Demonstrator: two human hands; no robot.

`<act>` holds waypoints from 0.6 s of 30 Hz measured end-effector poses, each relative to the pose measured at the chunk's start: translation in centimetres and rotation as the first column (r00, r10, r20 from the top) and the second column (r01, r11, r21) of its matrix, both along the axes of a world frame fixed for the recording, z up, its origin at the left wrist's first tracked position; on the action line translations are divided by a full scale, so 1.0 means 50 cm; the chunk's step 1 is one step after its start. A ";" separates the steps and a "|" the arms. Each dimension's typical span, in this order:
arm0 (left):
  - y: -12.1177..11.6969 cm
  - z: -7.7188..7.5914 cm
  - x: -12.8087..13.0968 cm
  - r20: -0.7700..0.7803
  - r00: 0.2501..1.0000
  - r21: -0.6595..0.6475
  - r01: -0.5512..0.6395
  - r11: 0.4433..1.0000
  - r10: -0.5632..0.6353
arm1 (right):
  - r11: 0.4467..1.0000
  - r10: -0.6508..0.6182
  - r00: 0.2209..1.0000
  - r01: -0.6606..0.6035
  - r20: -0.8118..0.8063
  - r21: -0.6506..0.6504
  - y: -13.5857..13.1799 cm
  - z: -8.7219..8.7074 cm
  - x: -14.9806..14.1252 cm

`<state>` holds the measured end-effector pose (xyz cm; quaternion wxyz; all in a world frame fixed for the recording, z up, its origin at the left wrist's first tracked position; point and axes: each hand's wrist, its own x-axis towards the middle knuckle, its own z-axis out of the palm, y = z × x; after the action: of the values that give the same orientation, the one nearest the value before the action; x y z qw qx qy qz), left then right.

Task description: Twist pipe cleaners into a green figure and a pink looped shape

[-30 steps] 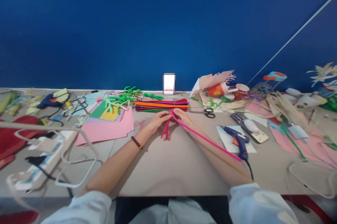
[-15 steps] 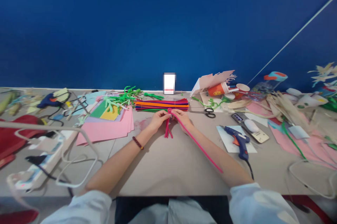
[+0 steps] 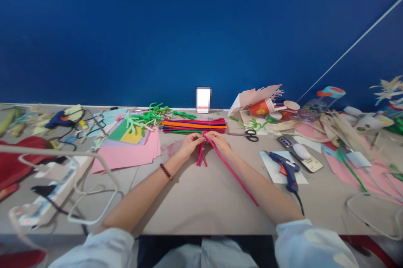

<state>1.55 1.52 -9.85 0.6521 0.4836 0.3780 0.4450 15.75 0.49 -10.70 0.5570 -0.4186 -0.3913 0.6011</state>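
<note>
Both my hands meet at the middle of the table and pinch a small bunch of pink pipe cleaners (image 3: 201, 157). My left hand (image 3: 190, 144) is closed on the top of the bunch, whose short ends hang down toward me. My right hand (image 3: 219, 142) is closed on a long pink pipe cleaner (image 3: 234, 175) that runs from the bunch down over my right forearm. Just beyond my fingers lies a bundle of coloured pipe cleaners (image 3: 194, 125).
Pink and coloured paper sheets (image 3: 129, 150) lie to the left, with green pipe-cleaner shapes (image 3: 147, 117). Black scissors (image 3: 250, 134), a blue glue gun (image 3: 285, 169), a phone (image 3: 299, 152) and paper cups (image 3: 267, 106) sit to the right. A power strip and cables (image 3: 53, 192) are at the near left.
The free end of the long pink pipe cleaner has swung left, from near the glue gun to over my right forearm. My hands stay together at the bunch.
</note>
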 end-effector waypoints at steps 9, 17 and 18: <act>0.002 -0.006 0.001 -0.117 0.993 0.128 -0.007 0.992 0.023 | 0.998 0.028 0.993 -0.035 -0.116 -0.061 0.007 -0.008 0.008; -0.002 -0.010 0.009 -0.110 0.994 0.118 0.040 0.992 -0.026 | 0.995 0.052 0.984 -0.066 -0.170 -0.077 0.003 0.005 0.014; -0.001 -0.009 0.006 -0.097 0.993 0.095 0.071 0.993 -0.062 | 0.996 0.061 0.983 -0.072 -0.170 -0.061 0.000 0.006 0.014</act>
<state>1.84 1.45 -10.28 0.6236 0.5476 0.3697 0.4179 16.44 0.48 -10.38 0.5533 -0.3714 -0.3364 0.6654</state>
